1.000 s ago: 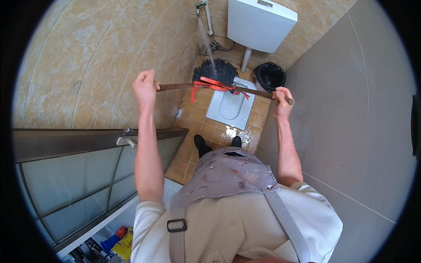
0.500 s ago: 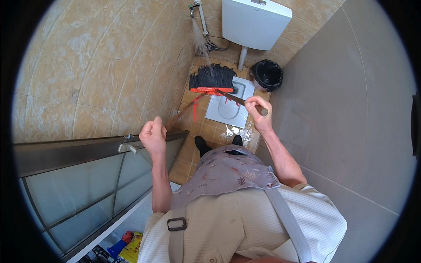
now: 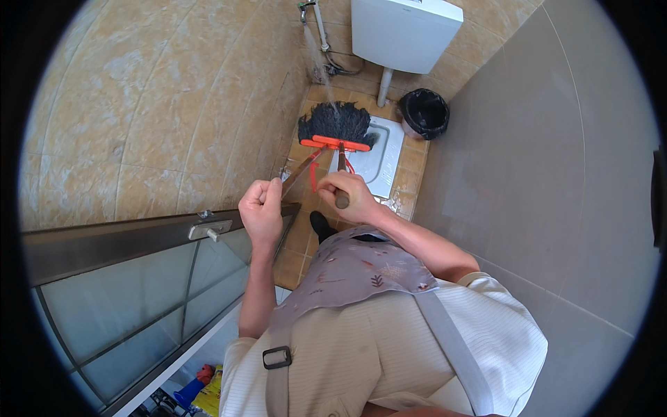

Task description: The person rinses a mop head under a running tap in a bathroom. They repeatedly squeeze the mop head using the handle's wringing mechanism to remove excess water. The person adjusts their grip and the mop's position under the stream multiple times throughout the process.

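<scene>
Brooms [image 3: 333, 131], seemingly two, overlap, left hand [image 3: 264, 212] and right hand [image 3: 353, 199] gripping partly hidden handles [image 3: 303, 170].

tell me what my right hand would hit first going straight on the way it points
Probably the stick in your left hand, though depth is unclear and the red strap looks nearer in the picture.

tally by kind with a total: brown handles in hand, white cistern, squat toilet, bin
Brown handles: 2 (one in the left hand, one in the right hand)
White cistern: 1
Squat toilet: 1
Bin with black liner: 1
Total: 5
</scene>
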The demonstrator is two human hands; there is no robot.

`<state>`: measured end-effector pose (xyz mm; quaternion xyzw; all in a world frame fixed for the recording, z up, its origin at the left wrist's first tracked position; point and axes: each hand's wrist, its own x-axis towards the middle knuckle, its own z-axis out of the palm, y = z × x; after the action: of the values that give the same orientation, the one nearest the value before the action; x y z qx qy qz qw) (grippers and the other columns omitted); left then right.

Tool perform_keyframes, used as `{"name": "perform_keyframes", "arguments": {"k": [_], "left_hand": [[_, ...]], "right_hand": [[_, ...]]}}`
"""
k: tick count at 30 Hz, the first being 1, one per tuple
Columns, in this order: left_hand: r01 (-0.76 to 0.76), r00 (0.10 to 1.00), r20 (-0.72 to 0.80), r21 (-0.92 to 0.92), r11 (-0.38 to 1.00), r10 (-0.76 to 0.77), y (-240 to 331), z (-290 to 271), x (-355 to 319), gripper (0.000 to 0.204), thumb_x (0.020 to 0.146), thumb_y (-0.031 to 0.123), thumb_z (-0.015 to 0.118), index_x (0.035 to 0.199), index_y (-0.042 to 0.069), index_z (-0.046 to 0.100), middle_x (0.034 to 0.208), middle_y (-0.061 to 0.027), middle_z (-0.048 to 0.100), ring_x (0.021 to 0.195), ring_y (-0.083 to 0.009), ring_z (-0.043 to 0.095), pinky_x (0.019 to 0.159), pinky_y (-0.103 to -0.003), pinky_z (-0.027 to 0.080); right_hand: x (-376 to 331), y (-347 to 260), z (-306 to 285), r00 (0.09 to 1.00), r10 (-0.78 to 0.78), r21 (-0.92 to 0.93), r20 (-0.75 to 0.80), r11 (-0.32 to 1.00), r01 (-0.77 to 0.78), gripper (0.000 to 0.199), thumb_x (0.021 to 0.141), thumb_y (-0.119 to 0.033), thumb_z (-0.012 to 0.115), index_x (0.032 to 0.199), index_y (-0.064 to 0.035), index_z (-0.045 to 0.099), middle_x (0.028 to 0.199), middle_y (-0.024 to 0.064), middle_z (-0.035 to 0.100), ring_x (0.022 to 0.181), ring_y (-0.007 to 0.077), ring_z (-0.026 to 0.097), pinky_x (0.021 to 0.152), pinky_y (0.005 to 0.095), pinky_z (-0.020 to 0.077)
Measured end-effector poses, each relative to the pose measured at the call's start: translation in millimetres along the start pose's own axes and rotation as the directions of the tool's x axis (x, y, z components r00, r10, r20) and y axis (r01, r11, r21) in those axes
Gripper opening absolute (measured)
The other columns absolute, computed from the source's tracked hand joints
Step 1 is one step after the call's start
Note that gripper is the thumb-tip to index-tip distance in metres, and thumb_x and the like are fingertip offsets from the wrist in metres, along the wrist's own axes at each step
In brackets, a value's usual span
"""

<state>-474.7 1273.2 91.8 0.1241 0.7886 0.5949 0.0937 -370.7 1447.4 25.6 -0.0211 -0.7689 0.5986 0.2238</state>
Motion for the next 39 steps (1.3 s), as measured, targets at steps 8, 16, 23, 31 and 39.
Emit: {"name": "perform_keyframes", "arguments": {"k": [8,16,23,31,39], "left_hand": [[0.030,0.999,0.017,-0.079,0.996,-0.028,9.3,5.6,-6.1,0.025,0.099,0.010,0.064,0.075,0.005,0.058,0.062,0.0041,0.053,0.054,-0.0023,0.042,0.049,-0.022,0.033],[-0.132,0.989,0.066,-0.062,0.989,0.136,4.0,-1.7,2.5,0.010,0.097,0.004,0.060,0.094,-0.002,0.068,0.084,-0.0031,0.069,0.074,-0.0069,0.057,0.069,-0.023,0.046],[-0.147,0.967,0.188,-0.136,0.980,0.171,-12.8,-32.7,16.3,0.012,0.093,-0.004,0.054,0.095,-0.005,0.065,0.092,-0.0121,0.072,0.085,-0.0150,0.066,0.079,-0.028,0.053],[-0.273,0.952,0.070,-0.244,0.931,0.298,-25.9,-38.6,32.4,0.020,0.089,-0.003,0.055,0.108,-0.005,0.060,0.097,-0.0146,0.069,0.095,-0.0217,0.067,0.088,-0.034,0.053],[-0.402,0.909,0.031,-0.204,0.893,0.416,-26.7,-6.2,57.8,0.015,0.089,-0.012,0.054,0.100,-0.004,0.058,0.090,-0.0136,0.065,0.087,-0.0227,0.065,0.084,-0.036,0.053]], "right_hand": [[37.4,18.9,22.4,0.987,0.107,0.045,0.121,0.993,-0.113,0.020,0.076,0.000,0.071,0.093,-0.0036,0.062,0.081,0.0120,0.065,0.080,0.0300,0.065,0.069,0.0397,0.0498],[49.0,35.3,78.9,0.967,0.130,-0.105,0.221,0.988,-0.109,0.022,0.077,-0.013,0.072,0.097,-0.0084,0.064,0.092,0.0119,0.066,0.094,0.0341,0.063,0.081,0.0447,0.0479],[60.5,39.0,111.2,0.969,0.185,-0.251,0.165,0.958,-0.140,0.025,0.079,-0.015,0.073,0.102,-0.0091,0.065,0.106,0.0169,0.059,0.105,0.0379,0.055,0.087,0.0448,0.0462],[85.7,44.6,131.7,0.925,0.359,-0.366,0.124,0.883,-0.294,0.036,0.075,-0.008,0.071,0.110,-0.0036,0.066,0.111,0.0213,0.059,0.114,0.0406,0.054,0.096,0.0463,0.0464],[68.1,163.4,135.2,0.946,0.316,-0.351,-0.068,0.880,-0.319,0.032,0.081,-0.008,0.067,0.112,0.0004,0.066,0.114,0.0205,0.064,0.108,0.0374,0.061,0.095,0.0431,0.0487]]}}
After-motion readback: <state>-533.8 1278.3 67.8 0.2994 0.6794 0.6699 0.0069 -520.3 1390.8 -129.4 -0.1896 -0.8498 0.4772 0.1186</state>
